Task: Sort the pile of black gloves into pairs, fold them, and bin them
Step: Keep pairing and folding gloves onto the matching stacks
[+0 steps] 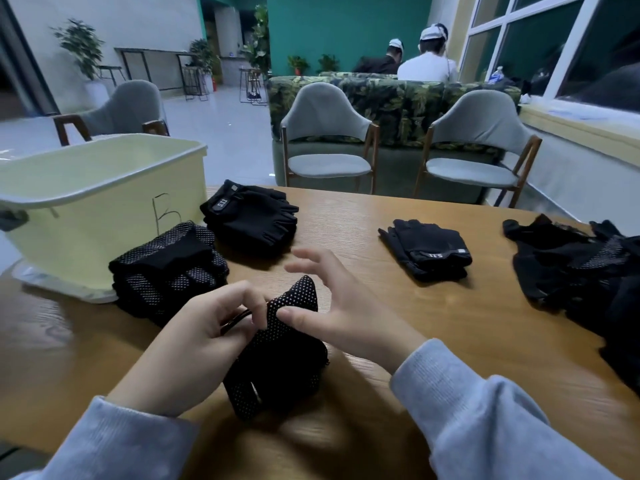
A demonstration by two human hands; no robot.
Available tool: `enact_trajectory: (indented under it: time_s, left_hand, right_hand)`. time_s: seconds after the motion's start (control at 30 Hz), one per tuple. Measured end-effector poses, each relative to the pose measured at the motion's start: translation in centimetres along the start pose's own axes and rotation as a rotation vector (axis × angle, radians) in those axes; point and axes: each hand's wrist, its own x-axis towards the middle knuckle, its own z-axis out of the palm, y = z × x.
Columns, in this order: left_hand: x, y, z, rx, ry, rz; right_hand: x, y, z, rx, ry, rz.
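A hand-drawn letter "B" stands in dark marker on the front wall of the pale yellow bin (104,209). The wrist strap of the top glove in the far stack (249,213) carries a small label reading "5.11" in light characters. The strap of the folded pair (429,249) to the right bears the same "5.11" mark, seen upside down. No other writing can be read.

A teal wall (346,26) fills the upper middle of the frame, with a leaf-patterned sofa (398,102) below it. Two grey chairs (329,133) stand before the sofa. Windows (540,39) run along the upper right; pale shiny floor (221,123) spreads at left, with potted plants (81,46) by the white wall.
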Motion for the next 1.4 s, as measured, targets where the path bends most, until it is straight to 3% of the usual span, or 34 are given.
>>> enact_trajectory:
  time_s: [0.37, 0.77, 1.03, 1.27, 1.4]
  left_hand:
    - [-1.1, -2.6, -2.9, -0.001, -0.034, -0.056]
    - [-1.0, -4.0, -4.6, 0.007, 0.167, -0.018]
    - [0.6, -4.2, -7.3, -0.115, 0.285, -0.106]
    - [2.5, -4.7, -9.6, -0.149, 0.403, -0.19]
    - [3.7, -5.6, -10.6, -0.05, 0.468, -0.237]
  right_hand:
    - [0.3, 0.7, 2.5, 0.029, 0.009, -0.025]
    - [1.2, 0.2, 5.1, 0.233, -0.002, -0.04]
    - [5.1, -1.5, 6.5, 0.378, 0.255, -0.094]
    - [9.9, -3.3, 6.9, 0.27, 0.319, -0.14]
    - [11.9, -4.4, 7.1, 0.195, 0.239, -0.082]
